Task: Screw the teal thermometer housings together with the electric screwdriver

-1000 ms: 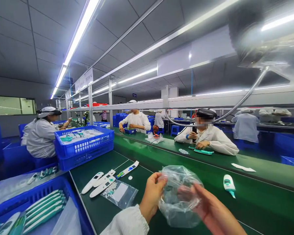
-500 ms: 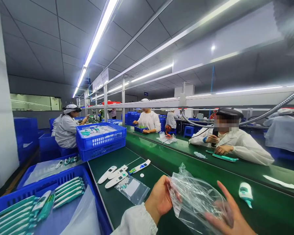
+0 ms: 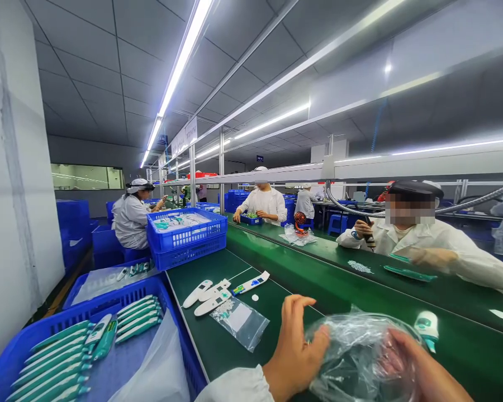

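Observation:
A crumpled clear plastic bag [image 3: 347,357] is gripped at its right side by my right hand [image 3: 419,357], whose fingers are partly seen through the film. My left hand [image 3: 291,346] is at the bag's left edge, fingers raised and apart, thumb against or just before the film. Left of that hand, a small zip bag [image 3: 247,321] with tiny pale parts lies on the green bench [image 3: 201,346]. Beside it are several white device shells [image 3: 212,297] and one shell with a blue-and-green insert [image 3: 250,283]. A white-and-teal handheld device [image 3: 426,326] lies beyond my right hand.
A blue crate [image 3: 188,357] at lower left holds rows of teal-and-white devices [image 3: 54,363] and a translucent sheet [image 3: 155,363]. Stacked blue crates [image 3: 188,251] stand at the bench's far end. Across the green belt, a co-worker [image 3: 419,240] holds a dark tool.
My left hand has loosened from the bag and its fingers have spread upward. My right hand has closed on the bag's right side. The view has swung slightly right.

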The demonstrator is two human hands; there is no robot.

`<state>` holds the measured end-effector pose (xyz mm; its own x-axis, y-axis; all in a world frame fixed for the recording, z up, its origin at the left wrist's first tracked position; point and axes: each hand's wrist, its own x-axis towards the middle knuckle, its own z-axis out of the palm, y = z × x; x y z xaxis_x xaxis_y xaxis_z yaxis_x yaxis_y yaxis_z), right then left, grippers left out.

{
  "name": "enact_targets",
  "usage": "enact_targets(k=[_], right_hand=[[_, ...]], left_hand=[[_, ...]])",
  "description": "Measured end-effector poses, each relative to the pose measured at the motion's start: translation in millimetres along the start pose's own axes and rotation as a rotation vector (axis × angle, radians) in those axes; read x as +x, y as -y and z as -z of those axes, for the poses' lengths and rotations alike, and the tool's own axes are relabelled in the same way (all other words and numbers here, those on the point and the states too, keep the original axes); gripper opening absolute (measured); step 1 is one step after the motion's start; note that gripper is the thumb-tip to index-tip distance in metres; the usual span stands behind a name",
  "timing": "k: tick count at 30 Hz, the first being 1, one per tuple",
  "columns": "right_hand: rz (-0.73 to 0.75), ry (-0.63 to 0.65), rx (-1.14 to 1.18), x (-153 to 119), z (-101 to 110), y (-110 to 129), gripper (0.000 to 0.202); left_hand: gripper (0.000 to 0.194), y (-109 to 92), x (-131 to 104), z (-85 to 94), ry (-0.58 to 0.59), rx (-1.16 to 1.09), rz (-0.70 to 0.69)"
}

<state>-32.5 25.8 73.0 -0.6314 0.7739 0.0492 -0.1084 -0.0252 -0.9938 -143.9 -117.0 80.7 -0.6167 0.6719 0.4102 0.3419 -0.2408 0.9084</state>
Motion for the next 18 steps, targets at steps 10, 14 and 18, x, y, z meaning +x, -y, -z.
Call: enact_targets(k=[10, 14, 18], right_hand=[[0.26, 0.179, -0.354, -3, -6, -2, 0.039], [0.377, 0.008, -0.597, 2, 14, -11, 0.048], [0.584, -0.054, -0.809, -15, 2, 4, 0.043]], left_hand=[[0.025, 13, 33, 5.3, 0.27, 0.037, 0.002], [0.04, 37, 51, 19.9, 0.078, -0.037, 0.128], [0.038, 44, 48, 20.8, 0.029, 0.053, 0.136]])
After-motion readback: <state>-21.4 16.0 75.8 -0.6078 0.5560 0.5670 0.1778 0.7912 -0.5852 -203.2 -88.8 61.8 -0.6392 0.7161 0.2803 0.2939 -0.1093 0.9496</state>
